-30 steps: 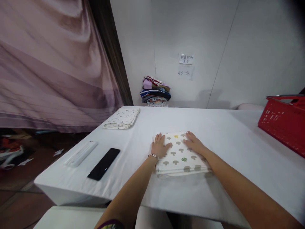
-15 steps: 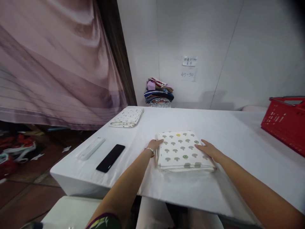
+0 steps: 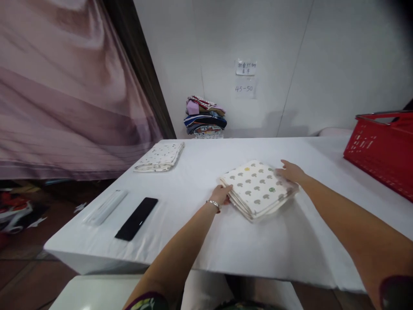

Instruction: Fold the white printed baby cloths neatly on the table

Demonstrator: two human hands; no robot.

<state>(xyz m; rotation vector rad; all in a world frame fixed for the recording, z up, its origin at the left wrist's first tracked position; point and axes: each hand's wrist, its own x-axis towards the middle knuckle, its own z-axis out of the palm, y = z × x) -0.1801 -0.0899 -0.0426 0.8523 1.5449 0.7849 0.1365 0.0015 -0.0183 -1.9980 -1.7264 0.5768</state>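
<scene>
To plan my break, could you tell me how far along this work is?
The spotted cloth lies folded, apparently done. The mushroom-print cloth, also folded, is between left hand and right hand, not yet released. Whether the fabric stack awaits work is unclear.

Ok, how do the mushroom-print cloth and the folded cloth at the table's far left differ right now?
The mushroom-print cloth has larger motifs; the far-left cloth has small scattered ones. The mushroom-print cloth sits with a corner toward the person, left hand and right hand at its edges; the far-left cloth lies untouched. Both are whitish and folded in layers.
</scene>
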